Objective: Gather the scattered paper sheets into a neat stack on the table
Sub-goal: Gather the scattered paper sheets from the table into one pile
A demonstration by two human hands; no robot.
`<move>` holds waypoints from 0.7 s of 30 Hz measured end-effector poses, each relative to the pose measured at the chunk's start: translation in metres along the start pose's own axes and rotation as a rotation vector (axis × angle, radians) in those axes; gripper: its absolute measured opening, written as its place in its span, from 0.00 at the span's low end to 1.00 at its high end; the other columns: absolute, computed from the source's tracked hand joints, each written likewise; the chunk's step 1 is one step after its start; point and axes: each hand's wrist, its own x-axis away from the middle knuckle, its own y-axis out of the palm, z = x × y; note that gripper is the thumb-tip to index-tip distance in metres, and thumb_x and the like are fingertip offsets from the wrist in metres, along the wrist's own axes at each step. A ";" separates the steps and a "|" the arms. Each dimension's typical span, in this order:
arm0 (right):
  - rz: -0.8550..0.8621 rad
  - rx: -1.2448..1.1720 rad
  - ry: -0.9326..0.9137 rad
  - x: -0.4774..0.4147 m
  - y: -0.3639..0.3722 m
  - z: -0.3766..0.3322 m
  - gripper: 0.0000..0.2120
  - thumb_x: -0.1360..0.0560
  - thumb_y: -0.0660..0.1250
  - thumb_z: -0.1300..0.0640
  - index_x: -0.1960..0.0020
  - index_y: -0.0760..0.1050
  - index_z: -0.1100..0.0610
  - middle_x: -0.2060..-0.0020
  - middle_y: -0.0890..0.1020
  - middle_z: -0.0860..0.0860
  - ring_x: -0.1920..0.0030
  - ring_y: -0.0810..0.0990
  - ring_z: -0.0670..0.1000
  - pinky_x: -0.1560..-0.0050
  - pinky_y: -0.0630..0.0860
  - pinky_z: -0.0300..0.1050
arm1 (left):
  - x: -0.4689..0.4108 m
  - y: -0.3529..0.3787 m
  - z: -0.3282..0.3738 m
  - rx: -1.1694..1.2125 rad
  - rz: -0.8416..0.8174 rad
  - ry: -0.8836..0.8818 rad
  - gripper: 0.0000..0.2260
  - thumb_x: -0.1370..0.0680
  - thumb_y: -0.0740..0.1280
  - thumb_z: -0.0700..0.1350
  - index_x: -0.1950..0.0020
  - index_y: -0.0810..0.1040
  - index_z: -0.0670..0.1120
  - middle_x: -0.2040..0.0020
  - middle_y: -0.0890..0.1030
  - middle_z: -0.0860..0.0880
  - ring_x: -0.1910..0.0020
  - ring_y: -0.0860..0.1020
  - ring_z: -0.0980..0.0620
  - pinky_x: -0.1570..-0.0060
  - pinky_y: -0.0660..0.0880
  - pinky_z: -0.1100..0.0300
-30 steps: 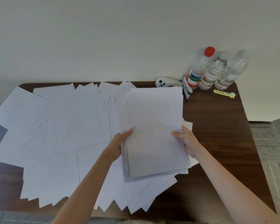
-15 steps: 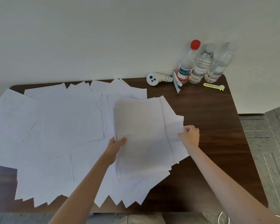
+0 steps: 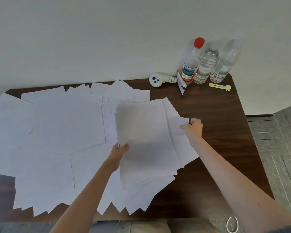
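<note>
1. The left hand point(image 3: 119, 151) pinches the left edge of a gathered stack of sheets point(image 3: 144, 135), thumb on top, fingers hidden beneath.
2. The right hand point(image 3: 194, 127) closes on the far right corner of a loose sheet point(image 3: 178, 125) beside the stack.
3. More scattered paper sheets point(image 3: 57, 132) cover the left and middle of the brown table point(image 3: 217, 132).
4. The paper looks light, floppy and slippery; gripping edges or corners and supporting from below would likely limit sagging and fanning.

Left hand point(image 3: 119, 150) gripping gathered stack point(image 3: 144, 140), right hand point(image 3: 194, 127) pinching a sheet point(image 3: 178, 132), loose sheets point(image 3: 57, 132) across table point(image 3: 217, 132)
</note>
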 end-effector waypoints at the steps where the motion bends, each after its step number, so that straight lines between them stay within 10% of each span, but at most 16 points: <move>1: -0.022 -0.041 0.029 -0.004 0.000 -0.002 0.29 0.29 0.73 0.65 0.31 0.65 0.59 0.36 0.70 0.55 0.44 0.73 0.53 0.52 0.72 0.45 | 0.001 0.000 0.000 0.002 -0.004 0.001 0.12 0.19 0.63 0.37 0.36 0.74 0.39 0.48 0.81 0.43 0.53 0.80 0.47 0.57 0.77 0.57; 9: -0.071 -0.150 0.097 -0.013 -0.005 -0.007 0.26 0.28 0.73 0.65 0.31 0.71 0.62 0.36 0.76 0.57 0.37 0.75 0.57 0.37 0.74 0.50 | -0.001 -0.001 -0.001 -0.002 -0.002 0.009 0.13 0.19 0.63 0.37 0.34 0.74 0.39 0.45 0.80 0.42 0.51 0.80 0.45 0.52 0.77 0.54; 16: -0.044 0.310 -0.240 -0.008 -0.011 0.003 0.04 0.26 0.71 0.57 0.53 0.78 0.58 0.61 0.80 0.51 0.64 0.76 0.47 0.66 0.70 0.38 | -0.002 0.000 -0.001 0.020 -0.004 0.001 0.12 0.19 0.63 0.37 0.36 0.75 0.39 0.51 0.82 0.46 0.54 0.80 0.49 0.57 0.78 0.58; 21: -0.133 0.263 -0.241 -0.007 -0.017 0.020 0.11 0.25 0.67 0.62 0.66 0.72 0.62 0.73 0.71 0.53 0.73 0.67 0.48 0.71 0.62 0.40 | 0.000 0.000 0.002 0.067 -0.029 -0.021 0.12 0.19 0.63 0.37 0.36 0.75 0.40 0.50 0.82 0.45 0.53 0.81 0.47 0.59 0.80 0.57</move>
